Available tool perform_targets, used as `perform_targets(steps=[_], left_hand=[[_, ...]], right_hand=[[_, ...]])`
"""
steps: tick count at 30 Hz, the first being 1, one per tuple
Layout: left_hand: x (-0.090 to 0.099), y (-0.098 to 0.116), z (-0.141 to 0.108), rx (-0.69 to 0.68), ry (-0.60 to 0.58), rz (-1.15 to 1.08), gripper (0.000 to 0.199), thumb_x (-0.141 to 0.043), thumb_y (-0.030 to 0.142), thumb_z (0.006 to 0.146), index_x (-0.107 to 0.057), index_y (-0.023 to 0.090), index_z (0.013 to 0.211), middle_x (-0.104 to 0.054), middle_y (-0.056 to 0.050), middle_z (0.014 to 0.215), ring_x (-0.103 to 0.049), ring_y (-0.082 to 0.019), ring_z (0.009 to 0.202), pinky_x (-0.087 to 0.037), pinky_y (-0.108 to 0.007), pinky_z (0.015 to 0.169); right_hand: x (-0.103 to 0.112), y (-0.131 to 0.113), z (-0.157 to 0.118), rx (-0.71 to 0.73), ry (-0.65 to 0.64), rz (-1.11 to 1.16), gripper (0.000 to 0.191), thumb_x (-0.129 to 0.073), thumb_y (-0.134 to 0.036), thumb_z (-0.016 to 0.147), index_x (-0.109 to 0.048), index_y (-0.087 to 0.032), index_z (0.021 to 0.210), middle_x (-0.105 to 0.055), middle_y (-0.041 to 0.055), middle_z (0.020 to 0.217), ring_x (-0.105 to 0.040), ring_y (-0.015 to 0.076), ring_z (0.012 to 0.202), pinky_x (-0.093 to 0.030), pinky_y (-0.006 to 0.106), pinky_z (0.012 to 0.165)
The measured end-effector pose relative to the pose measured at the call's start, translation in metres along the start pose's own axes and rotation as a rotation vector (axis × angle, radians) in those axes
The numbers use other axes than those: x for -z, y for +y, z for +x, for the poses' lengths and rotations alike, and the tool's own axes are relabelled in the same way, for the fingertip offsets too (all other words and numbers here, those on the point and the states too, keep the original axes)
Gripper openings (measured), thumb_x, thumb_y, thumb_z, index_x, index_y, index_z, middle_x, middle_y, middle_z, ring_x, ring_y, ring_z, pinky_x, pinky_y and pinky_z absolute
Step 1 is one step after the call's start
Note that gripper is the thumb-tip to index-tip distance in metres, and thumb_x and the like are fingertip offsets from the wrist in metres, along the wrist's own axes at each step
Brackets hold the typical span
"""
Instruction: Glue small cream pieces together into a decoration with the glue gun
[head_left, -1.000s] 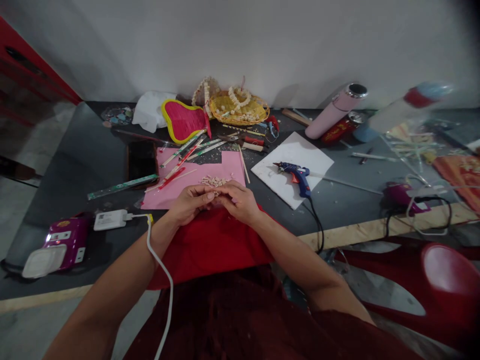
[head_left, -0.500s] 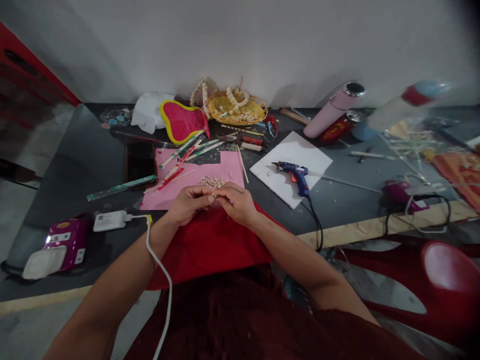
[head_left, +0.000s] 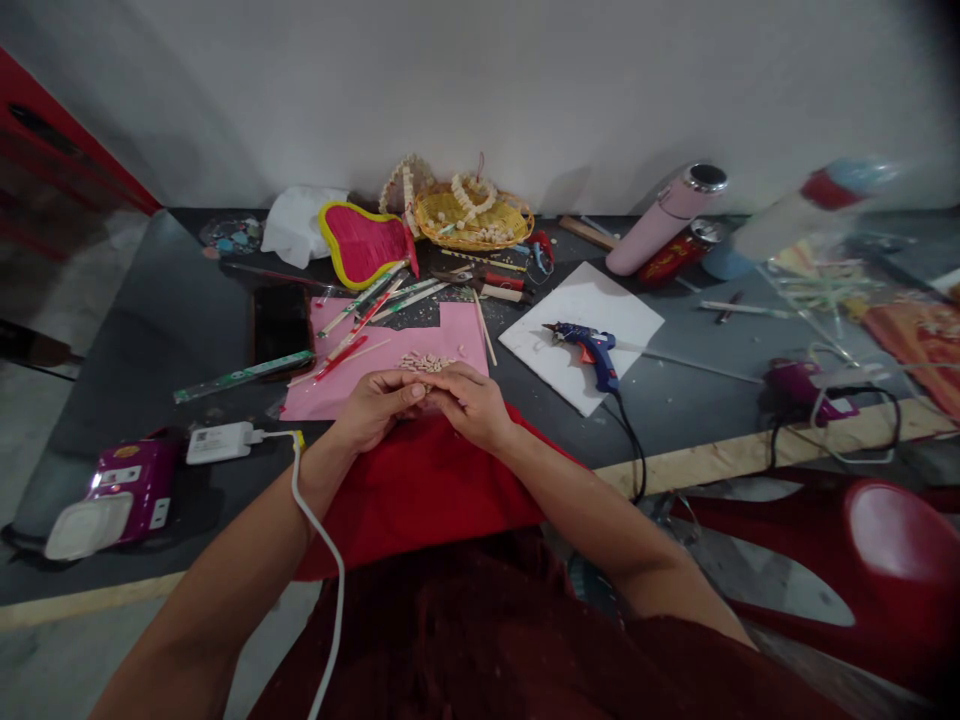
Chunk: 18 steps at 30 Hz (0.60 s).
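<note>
My left hand (head_left: 381,408) and my right hand (head_left: 471,402) meet over the near edge of a pink sheet (head_left: 322,400). Their fingers are closed and pressed together at the tips. Whatever sits between them is hidden or too small to name. Just beyond the fingertips a heap of small pale wooden bits (head_left: 426,362) lies on the sheet. Under my hands a red cloth (head_left: 427,490) covers the table edge. Paper-wrapped sticks (head_left: 360,325) and loose bare sticks lie across the sheet's left part.
On a white board (head_left: 585,290) to the right rests a blue glue gun (head_left: 589,350). Behind are pliers (head_left: 487,285), a yellow basket (head_left: 476,235), a pink flask (head_left: 667,220) and a red can (head_left: 682,250). A phone (head_left: 281,325), charger (head_left: 220,442) and purple power socket (head_left: 135,490) stand left.
My fingertips have shifted slightly, and the pale bit visible between them before is now covered. Both hands stay in nearly the same place.
</note>
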<state>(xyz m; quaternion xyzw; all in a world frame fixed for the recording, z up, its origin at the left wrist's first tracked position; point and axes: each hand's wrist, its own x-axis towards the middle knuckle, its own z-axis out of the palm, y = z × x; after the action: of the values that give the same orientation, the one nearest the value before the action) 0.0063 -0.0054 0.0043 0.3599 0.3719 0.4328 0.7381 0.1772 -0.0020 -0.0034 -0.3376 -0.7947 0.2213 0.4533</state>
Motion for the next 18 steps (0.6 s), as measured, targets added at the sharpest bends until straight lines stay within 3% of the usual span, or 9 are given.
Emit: perform_targets(steps=[7,18], left_hand=[[-0.0003,0.0010,-0.0006,0.000,0.020,0.016,0.022,-0.078,0.025,0.063,-0.071,0.011,0.079,-0.067,-0.003,0.067,-0.057,-0.009,0.056,-0.046,-0.020,0.054],[-0.0008,-0.0014,0.0018,-0.012,0.015,-0.058,0.028,-0.083,0.025,0.057,-0.070,0.011,0.078,-0.063,-0.001,0.062,-0.054,-0.008,0.053,-0.043,-0.020,0.051]], right_hand=[[-0.0036,-0.0032,-0.0012,-0.027,0.032,-0.008,0.025,-0.052,-0.019,0.087,-0.066,-0.022,0.107,-0.069,0.0053,0.094,-0.063,0.0141,0.087,-0.055,0.031,0.081],[0.0003,-0.0051,0.0025,-0.062,-0.021,0.055,0.030,-0.051,-0.015,0.087,-0.063,-0.025,0.111,-0.068,0.0031,0.098,-0.062,0.0131,0.090,-0.053,0.030,0.084]])
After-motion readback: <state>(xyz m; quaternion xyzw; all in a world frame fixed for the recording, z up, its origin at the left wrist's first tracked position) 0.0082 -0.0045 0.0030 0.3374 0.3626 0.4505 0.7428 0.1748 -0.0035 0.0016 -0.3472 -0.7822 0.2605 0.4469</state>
